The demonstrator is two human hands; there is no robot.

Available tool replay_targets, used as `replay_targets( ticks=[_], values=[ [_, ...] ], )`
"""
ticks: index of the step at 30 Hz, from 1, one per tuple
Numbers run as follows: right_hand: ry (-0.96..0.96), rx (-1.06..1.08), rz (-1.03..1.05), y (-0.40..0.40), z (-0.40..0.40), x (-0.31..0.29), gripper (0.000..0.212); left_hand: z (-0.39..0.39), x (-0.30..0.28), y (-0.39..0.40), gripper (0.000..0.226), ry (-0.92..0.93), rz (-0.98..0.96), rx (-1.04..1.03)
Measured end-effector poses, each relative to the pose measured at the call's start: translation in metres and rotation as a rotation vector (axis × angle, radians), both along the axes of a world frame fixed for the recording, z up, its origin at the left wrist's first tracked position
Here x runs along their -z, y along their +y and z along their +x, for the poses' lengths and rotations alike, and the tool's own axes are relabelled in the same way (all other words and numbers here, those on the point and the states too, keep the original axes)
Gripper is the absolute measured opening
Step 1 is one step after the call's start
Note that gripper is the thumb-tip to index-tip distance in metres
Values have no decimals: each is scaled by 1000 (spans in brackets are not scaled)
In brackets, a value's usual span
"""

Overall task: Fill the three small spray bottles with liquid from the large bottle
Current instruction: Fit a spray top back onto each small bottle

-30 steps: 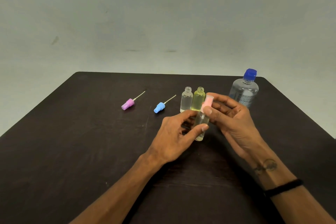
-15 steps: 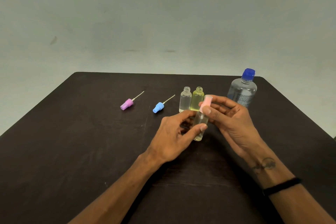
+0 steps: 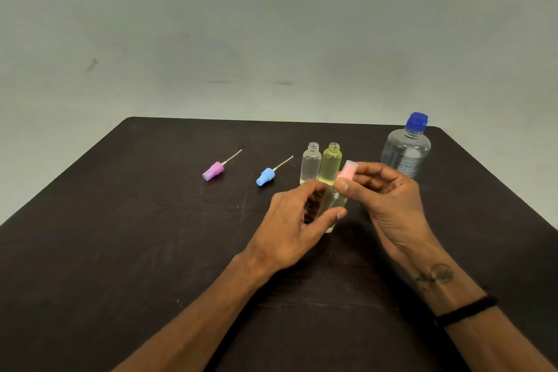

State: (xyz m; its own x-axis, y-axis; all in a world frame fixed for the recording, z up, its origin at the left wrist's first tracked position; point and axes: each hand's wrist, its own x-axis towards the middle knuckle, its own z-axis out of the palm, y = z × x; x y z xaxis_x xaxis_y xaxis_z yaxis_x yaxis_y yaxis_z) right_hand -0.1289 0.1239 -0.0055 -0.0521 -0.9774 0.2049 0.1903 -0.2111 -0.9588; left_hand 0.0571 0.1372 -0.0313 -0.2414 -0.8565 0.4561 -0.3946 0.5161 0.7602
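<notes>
Holding: left hand (image 3: pixel 290 220) is gripping third spray bottle (image 3: pixel 332 208) mid-bench; right hand (image 3: pixel 389 199) is pinching pink sprayer (image 3: pixel 347 172).
Changing: grip barely shifting; cap likely being unscrewed.
Waiting: large bottle (image 3: pixel 406 151), far right corner.

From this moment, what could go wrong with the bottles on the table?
1. The clear bottle and yellow bottle stand open just behind the left hand; a knock could tip them over.
2. The right hand works the pink cap on the tilted held bottle; it may slip from the grip or leak.
</notes>
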Motion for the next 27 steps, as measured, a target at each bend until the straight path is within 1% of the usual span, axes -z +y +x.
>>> replay_targets(
  ticks=[3, 6, 9, 12, 16, 19, 22, 24, 27],
  values=[
    [6, 25, -19, 3, 2, -1, 48, 0, 1, 0, 40, -14, -13, -8],
    [26, 37, -34, 3, 4, -1, 50, -1, 1, -1, 41, -10, -22, -23],
    [43, 13, -44, 5, 7, 0, 51, -2, 2, -2, 40, 48, -21, -76],
    [91, 17, -53, 7, 11, 2, 53, -2, 2, -2, 35, 148, -21, -146],
    [146, 65, -64, 7, 13, 4, 51, 8, -1, -8, 35, 168, -31, -238],
    [161, 83, -67, 6, 13, 5, 46, 24, -2, -18, 36, 185, -46, -350],
    [199, 67, -62, 6, 14, 7, 41, 38, -1, -27, 28, 242, -45, -464],
    [225, 56, -60, 7, 15, 8, 39, 44, 0, -31, 24, 272, -45, -506],
    [249, 39, -58, 8, 17, 7, 38, 52, 2, -35, 25, 313, -20, -537]
  ],
)
